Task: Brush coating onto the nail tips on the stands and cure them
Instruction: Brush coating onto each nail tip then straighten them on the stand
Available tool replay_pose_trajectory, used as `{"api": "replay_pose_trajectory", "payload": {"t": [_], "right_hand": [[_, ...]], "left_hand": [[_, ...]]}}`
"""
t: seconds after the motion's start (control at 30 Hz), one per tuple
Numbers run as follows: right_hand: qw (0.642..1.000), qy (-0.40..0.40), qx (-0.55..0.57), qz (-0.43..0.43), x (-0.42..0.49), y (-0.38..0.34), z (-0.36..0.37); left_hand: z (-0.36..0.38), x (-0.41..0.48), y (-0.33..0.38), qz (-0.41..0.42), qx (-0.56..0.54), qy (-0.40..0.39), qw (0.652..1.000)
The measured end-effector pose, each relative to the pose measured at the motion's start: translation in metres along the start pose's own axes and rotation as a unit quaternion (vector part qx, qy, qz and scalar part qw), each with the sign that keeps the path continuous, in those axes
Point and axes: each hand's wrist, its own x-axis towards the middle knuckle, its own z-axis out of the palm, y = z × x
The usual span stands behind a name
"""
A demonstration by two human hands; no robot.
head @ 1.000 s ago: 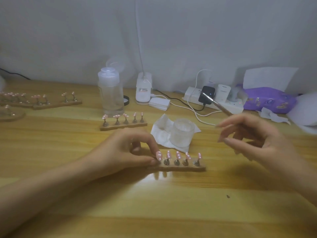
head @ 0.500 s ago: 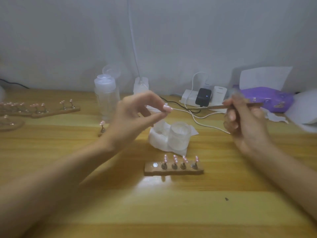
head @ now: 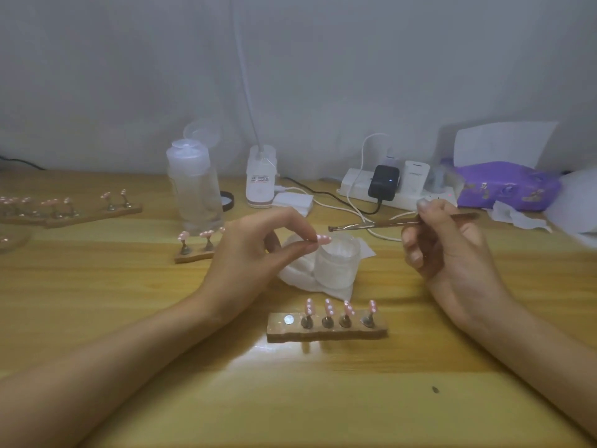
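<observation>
My left hand [head: 255, 250] pinches a pink nail tip [head: 323, 239] between thumb and fingers, held up above the frosted jar [head: 337, 263]. My right hand [head: 445, 250] grips a thin brush [head: 371, 225] that lies level, its bristle end pointing left toward the tip, a short gap apart. Below on the table, a wooden stand [head: 326, 329] carries several pink nail tips on metal holders; its leftmost spot shows only a bare metal disc [head: 288, 319].
Another stand [head: 193, 253] sits behind my left hand, and more stands [head: 74, 211] line the far left. At the back are a clear bottle [head: 193, 189], a white lamp base [head: 261, 179], a power strip [head: 397, 189] with cables, and a purple tissue pack [head: 507, 185].
A second ago my left hand was at the stand's left end. It lifted one nail tip off and raised it, and my right hand turned the brush level, pointing at the tip.
</observation>
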Motion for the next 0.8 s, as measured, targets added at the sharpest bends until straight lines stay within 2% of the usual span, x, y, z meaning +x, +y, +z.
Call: {"api": "replay_pose_trajectory", "payload": {"t": [0.27,0.5,0.63,0.8], "right_hand": [[0.999,-0.027,-0.034,-0.004,0.0,0.007,0.002],[0.999,0.028,-0.045,-0.014,0.002,0.008,-0.006],[0.998,-0.016,-0.05,-0.027,0.0,0.008,0.001],[0.998,0.029,-0.05,-0.016,0.002,0.011,-0.003]], "left_hand": [[-0.002,-0.003,0.001,0.0,0.01,-0.004,1.0],[-0.001,-0.004,-0.001,-0.008,0.018,0.0,1.0],[-0.001,-0.004,-0.003,-0.006,0.013,-0.007,1.0],[-0.001,-0.005,-0.003,-0.01,0.019,-0.002,1.0]]}}
